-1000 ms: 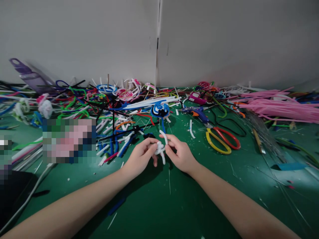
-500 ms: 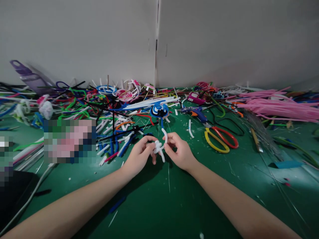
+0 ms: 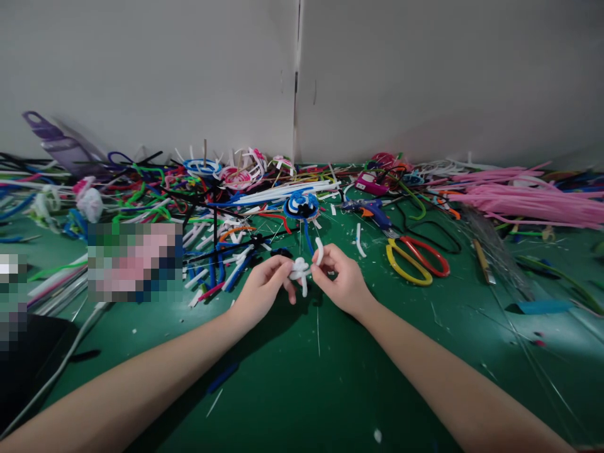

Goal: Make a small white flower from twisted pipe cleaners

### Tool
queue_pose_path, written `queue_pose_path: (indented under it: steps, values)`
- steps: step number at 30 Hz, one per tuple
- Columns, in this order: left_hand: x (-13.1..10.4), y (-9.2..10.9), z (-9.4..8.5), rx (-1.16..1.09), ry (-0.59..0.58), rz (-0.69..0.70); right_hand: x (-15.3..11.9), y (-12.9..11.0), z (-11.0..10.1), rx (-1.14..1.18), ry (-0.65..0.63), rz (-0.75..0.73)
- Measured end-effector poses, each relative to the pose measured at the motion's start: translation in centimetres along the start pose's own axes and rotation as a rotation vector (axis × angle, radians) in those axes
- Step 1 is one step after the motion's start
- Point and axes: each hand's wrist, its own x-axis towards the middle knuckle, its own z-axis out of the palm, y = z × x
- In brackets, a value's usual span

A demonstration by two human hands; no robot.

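Near the middle of the view, my left hand (image 3: 268, 280) is closed on a small looped white pipe cleaner piece (image 3: 299, 270), with one short end hanging down. Beside it my right hand (image 3: 340, 277) pinches a white stem, whose curved tip (image 3: 319, 250) stands up above the fingers. Whether this stem joins the looped piece is hidden by the fingers. Just beyond the hands lies a blue and white coiled flower (image 3: 302, 206) with a dark centre and a blue stem.
Scissors (image 3: 409, 261) with yellow and red handles and a blue glue gun (image 3: 372, 212) lie to the right. Pink pipe cleaners (image 3: 533, 204) fill the far right. Cut pieces (image 3: 229, 270) are scattered left, and a purple bottle (image 3: 66, 148) leans at the back left.
The white stem in my right hand has shifted slightly right and now shows a shorter upright tip. The looped piece has moved up a little and its hanging end looks shorter.
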Motion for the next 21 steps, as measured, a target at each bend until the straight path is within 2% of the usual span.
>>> queue_pose_path:
  steps: [8,13,21]
  values:
    - [-0.05,0.32,-0.17,0.097,0.015,0.017,0.02,-0.12,-0.16,0.082,-0.101,0.021]
    - [-0.07,0.30,-0.13,0.157,0.031,0.027,0.00,0.06,0.03,0.043,-0.102,0.066]
    - [0.15,0.04,-0.18,0.134,0.057,0.022,0.32,-0.10,-0.01,0.091,-0.103,0.145]
